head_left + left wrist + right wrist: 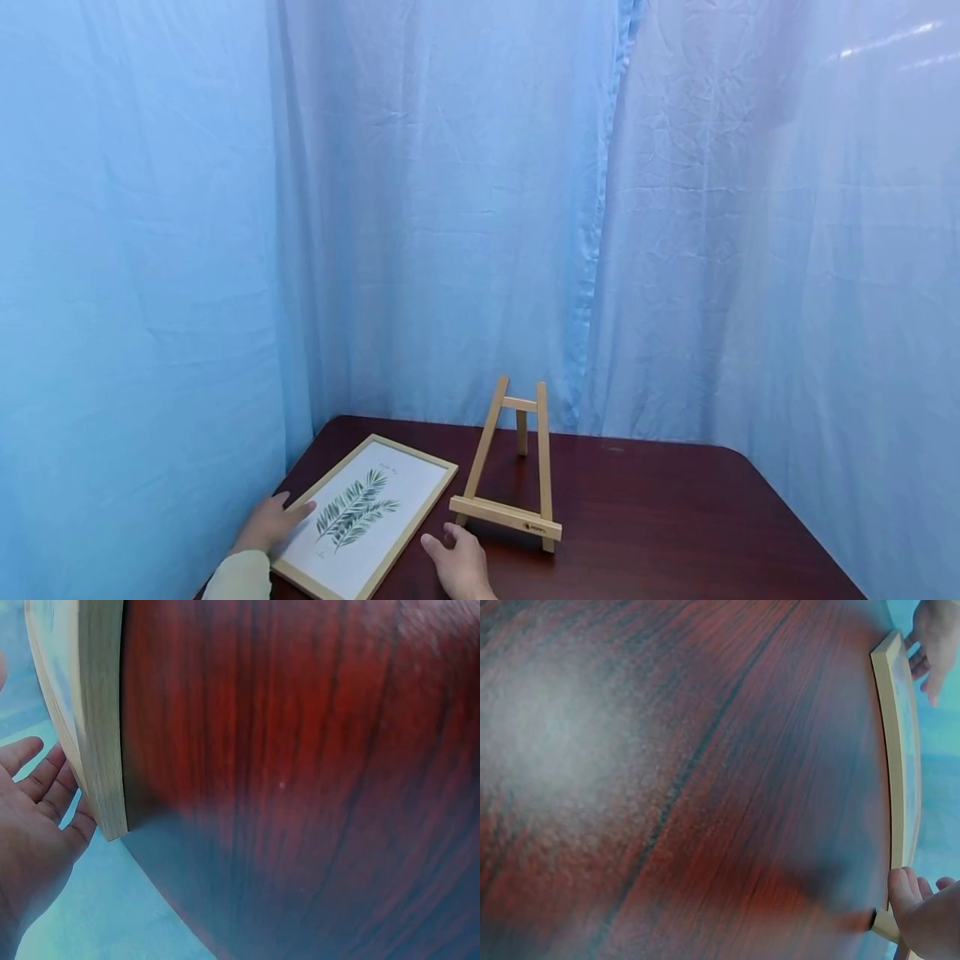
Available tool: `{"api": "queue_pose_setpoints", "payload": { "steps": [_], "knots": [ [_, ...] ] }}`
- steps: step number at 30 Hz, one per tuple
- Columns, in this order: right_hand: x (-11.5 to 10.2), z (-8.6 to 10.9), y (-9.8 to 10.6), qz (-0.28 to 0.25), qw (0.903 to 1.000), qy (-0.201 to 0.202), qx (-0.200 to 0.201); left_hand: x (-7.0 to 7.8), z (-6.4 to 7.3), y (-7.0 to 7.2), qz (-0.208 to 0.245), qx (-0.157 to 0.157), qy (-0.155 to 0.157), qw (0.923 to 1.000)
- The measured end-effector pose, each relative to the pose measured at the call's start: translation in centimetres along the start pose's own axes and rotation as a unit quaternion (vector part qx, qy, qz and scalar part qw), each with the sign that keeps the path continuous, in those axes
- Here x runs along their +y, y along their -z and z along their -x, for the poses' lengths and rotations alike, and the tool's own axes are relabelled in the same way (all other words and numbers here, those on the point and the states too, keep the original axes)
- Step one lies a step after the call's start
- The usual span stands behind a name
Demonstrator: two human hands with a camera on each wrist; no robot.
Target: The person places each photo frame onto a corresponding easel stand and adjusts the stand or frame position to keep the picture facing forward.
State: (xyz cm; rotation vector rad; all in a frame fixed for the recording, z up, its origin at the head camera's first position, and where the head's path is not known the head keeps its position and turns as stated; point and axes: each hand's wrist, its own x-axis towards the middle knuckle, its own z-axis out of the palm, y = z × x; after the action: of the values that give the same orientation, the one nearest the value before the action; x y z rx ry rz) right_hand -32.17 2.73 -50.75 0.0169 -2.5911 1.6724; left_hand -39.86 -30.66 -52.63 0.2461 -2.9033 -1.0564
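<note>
A picture frame (360,510) with light wood edging lies on the table, showing a green leafy sprig on white. At its left edge is my left hand (268,523), the thumb reaching over the frame's border. The left wrist view shows that hand's fingers (52,784) loosely extended along the frame's side. My right hand (461,565), thumb and fingers apart, is between the frame and a small wooden easel (504,512). It holds nothing. The easel stands upright to the frame's right, its front ledge just beyond my right fingertips.
The dark reddish-brown table (645,517) has rounded far corners and stretches to the right of the easel. Light blue curtains (480,208) hang close behind it and along both sides. Small dark lettering marks the easel's ledge.
</note>
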Motion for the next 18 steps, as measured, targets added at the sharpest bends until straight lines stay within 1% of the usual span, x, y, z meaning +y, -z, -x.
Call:
{"api": "queue_pose_setpoints", "payload": {
  "steps": [6, 12, 18],
  "knots": [
    [0.07, 0.21, -0.12, 0.002, 0.9999, 0.008, -0.005, 0.11, 0.64, 0.34, -0.002, -0.002, -0.008, 1.0000],
    [0.17, 0.21, -0.34, 0.004, 0.9999, -0.011, -0.010, -0.13, 0.88, 0.23, -0.010, 0.005, -0.009, 0.9999],
    [0.25, 0.16, -0.65, 0.004, 0.9998, -0.018, -0.009, -0.24, 1.00, 0.01, -0.017, 0.010, -0.008, 0.9998]
  ]
}}
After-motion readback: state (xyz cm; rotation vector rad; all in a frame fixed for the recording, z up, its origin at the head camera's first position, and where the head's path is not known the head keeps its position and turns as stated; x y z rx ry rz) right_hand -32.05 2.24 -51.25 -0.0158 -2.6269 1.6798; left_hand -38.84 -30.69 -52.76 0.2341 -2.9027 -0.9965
